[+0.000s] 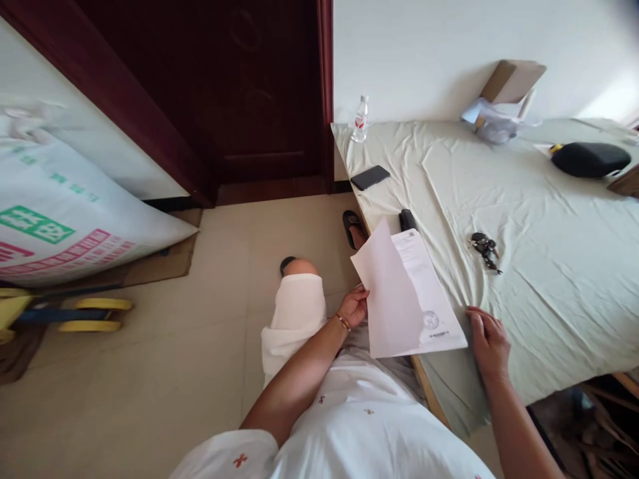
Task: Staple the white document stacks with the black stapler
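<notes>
A sheet of paper point(392, 299) is lifted and curled over, with my left hand point(354, 306) pinching its left edge. Below it lies a stack of printed papers point(434, 299), with a round stamp and a barcode-like strip near the bottom corner. The stack rests on the cloth-covered table point(549, 279) and reaches past its left edge. Just right of the papers, my right hand point(492, 342) rests on the cloth, fingers loosely extended and holding nothing. A black object point(407, 220) sits at the top end of the papers, partly hidden by them.
On the table are a phone point(370, 177), a clear bottle point(360, 120), a bunch of keys point(485, 251), a plastic bag point(496, 126), a cardboard box point(512, 80) and a black rounded case point(590, 159). A large white sack point(90, 206) and a yellow-wheeled trolley point(94, 315) stand left.
</notes>
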A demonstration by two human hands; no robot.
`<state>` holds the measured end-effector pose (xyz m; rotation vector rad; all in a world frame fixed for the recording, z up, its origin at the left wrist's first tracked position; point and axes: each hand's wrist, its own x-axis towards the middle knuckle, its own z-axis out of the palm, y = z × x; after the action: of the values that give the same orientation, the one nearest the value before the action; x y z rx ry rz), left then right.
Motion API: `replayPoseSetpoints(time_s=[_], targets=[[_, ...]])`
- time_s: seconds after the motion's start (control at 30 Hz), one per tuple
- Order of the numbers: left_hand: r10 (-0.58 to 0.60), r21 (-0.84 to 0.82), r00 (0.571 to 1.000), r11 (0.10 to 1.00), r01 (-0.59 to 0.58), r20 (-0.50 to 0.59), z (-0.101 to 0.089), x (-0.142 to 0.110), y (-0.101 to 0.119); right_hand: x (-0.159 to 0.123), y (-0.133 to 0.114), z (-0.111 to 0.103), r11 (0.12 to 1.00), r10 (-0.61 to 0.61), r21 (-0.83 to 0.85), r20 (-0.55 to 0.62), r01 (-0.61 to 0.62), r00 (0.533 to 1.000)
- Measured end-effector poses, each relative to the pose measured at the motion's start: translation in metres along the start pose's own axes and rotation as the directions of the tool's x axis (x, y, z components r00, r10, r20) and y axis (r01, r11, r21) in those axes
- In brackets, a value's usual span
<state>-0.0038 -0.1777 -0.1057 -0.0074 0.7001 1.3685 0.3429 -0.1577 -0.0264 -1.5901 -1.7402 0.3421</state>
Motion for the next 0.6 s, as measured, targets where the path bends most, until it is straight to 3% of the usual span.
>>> replayPoseSetpoints(time_s=[0.07, 0.17, 0.3, 0.4, 0.5, 0.6], targets=[[-0.002, -0.005, 1.000, 1.000, 0.002, -0.020, 0.003, 0.000, 0.003, -0.004, -0.008, -0.001, 0.976, 0.165, 0.146, -0.002, -0.163, 0.986], [-0.001, 0.005, 1.000, 1.000, 0.001, -0.026, 0.014, -0.003, 0.007, -0.005, -0.023, -0.004, 0.850, 0.364, 0.399, 0.025, -0.343, 0.931], [0.039, 0.031, 0.999, 0.999, -0.039, -0.013, 0.030, -0.013, 0.009, 0.007, -0.048, -0.009, 0.808, 0.363, 0.460, 0.105, -0.369, 0.926], [0.035, 0.084, 0.999, 0.996, -0.034, -0.007, 0.037, -0.020, 0.014, 0.023, -0.068, -0.012, 0.732, 0.275, 0.514, 0.377, -0.447, 0.884], [-0.012, 0.157, 0.998, 0.987, 0.021, -0.055, 0.041, -0.021, 0.018, 0.038, -0.092, -0.013, 0.770, 0.080, 0.445, 0.644, -0.458, 0.761], [-0.021, 0.151, 0.995, 0.988, 0.035, -0.094, 0.046, -0.015, 0.018, 0.048, -0.121, -0.010, 0.806, -0.122, 0.406, 0.827, -0.432, 0.549]])
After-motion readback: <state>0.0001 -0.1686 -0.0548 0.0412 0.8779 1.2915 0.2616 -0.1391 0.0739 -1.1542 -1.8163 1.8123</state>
